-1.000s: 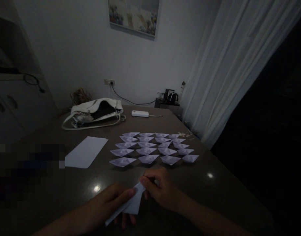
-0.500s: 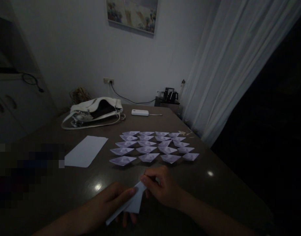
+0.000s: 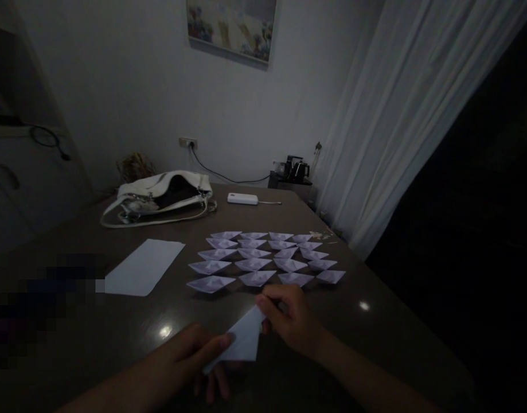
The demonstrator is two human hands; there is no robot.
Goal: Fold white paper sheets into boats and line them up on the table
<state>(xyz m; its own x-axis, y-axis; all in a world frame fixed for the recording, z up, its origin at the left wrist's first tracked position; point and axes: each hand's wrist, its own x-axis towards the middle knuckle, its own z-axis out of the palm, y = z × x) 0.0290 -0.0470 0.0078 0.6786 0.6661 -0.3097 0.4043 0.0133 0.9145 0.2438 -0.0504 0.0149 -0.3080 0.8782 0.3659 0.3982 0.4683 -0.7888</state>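
A folded sheet of white paper (image 3: 243, 338) is held between my two hands, above the near part of the table. My left hand (image 3: 198, 353) grips its lower left part, thumb on top and fingers underneath. At the upper right corner, my right hand (image 3: 291, 318) pinches the paper between thumb and fingers. Just beyond my hands, folded paper boats (image 3: 254, 264) stand in several rows on the table. To the left lies a stack of flat white paper (image 3: 145, 267).
On the brown table (image 3: 401, 350), a white handbag (image 3: 160, 198) lies at the back left. A white power bank (image 3: 242, 198) with a short cable sits at the far side. Behind the table stands a black kettle (image 3: 299, 170). A white curtain (image 3: 375, 126) hangs on the right.
My right hand has moved slightly right and up with its corner of the paper. The folded paper now shows a broader, triangular face. The camera view has shifted slightly.
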